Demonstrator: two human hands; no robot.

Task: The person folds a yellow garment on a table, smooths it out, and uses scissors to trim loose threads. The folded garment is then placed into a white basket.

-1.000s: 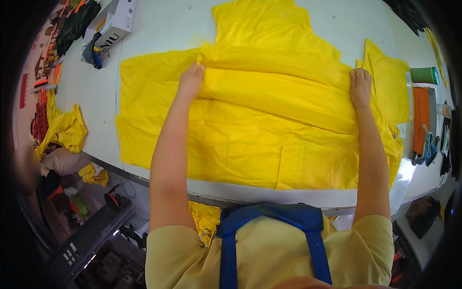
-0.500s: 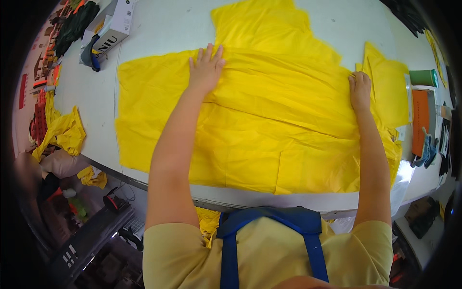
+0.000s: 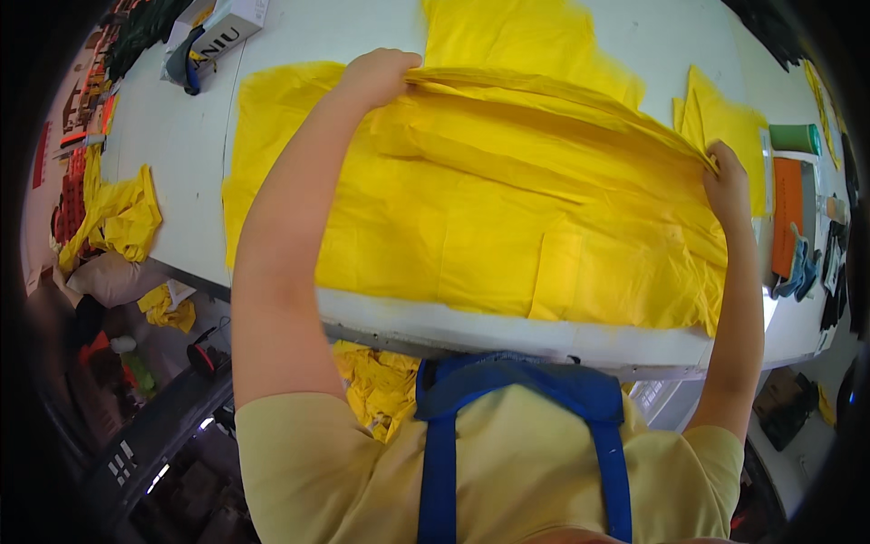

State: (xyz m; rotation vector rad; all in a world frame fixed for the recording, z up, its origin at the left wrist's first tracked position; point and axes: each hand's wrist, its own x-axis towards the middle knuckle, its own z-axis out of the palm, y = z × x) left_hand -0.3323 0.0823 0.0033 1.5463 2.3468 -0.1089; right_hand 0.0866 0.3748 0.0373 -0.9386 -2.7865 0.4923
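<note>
A large yellow garment [image 3: 471, 218], thin and creased, lies across the white table [image 3: 186, 163]. Its far edge is pulled into a raised fold running from one hand to the other. At the left end of that fold, my left hand [image 3: 379, 74] is closed on the fabric, its fingertips partly hidden. My right hand [image 3: 727, 181] pinches the fold's right end. Beyond the fold, a sleeve-like part of the yellow fabric [image 3: 517, 36] spreads toward the far edge. Another yellow flap [image 3: 725, 113] lies just past my right hand.
A white box [image 3: 231, 23] stands at the far left. On the right are a green cylinder [image 3: 794, 138], an orange box [image 3: 788, 208] and a blue cloth item [image 3: 797, 263]. Crumpled yellow fabric [image 3: 127, 218] hangs at the left, and more yellow fabric [image 3: 376, 381] lies below the table edge.
My left hand went from lying flat on the garment to gripping its far edge. My right hand shifted right, and the fabric between the hands rose into a taut fold.
</note>
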